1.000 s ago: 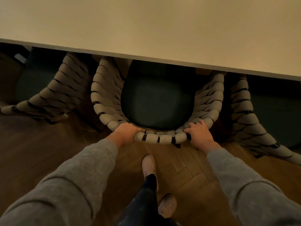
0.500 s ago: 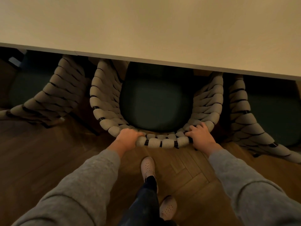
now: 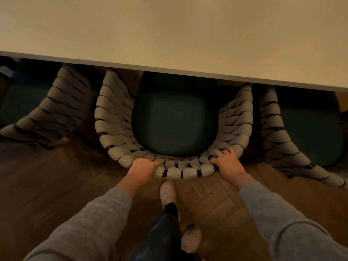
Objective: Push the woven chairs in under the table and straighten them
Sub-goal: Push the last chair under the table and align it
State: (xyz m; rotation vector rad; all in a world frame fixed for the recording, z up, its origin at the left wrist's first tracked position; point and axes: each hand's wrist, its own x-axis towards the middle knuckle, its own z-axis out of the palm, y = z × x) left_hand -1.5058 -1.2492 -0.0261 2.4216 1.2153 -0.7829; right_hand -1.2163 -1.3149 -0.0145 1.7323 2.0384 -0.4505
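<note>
The middle woven chair (image 3: 111, 129) has a curved back of thick beige rope and a dark green seat cushion (image 3: 175, 127). Its front half is hidden under the pale table (image 3: 169, 34). My left hand (image 3: 142, 166) grips the top rim of the chair back on the left. On the right of that rim my right hand (image 3: 227, 162) holds on with fingers curled over the rope. A second woven chair (image 3: 54, 113) stands to the left and a third woven chair (image 3: 278, 132) to the right, both partly under the table.
The floor (image 3: 47, 185) is dark wood, laid in herringbone. My feet in pale perforated shoes (image 3: 167, 192) stand just behind the middle chair. The table's edge (image 3: 188, 68) runs across the view above all the chairs.
The middle chair's back has slid a little lower and nearer in the view, and the table edge sits lower. Both hands keep the same hold on the rim.
</note>
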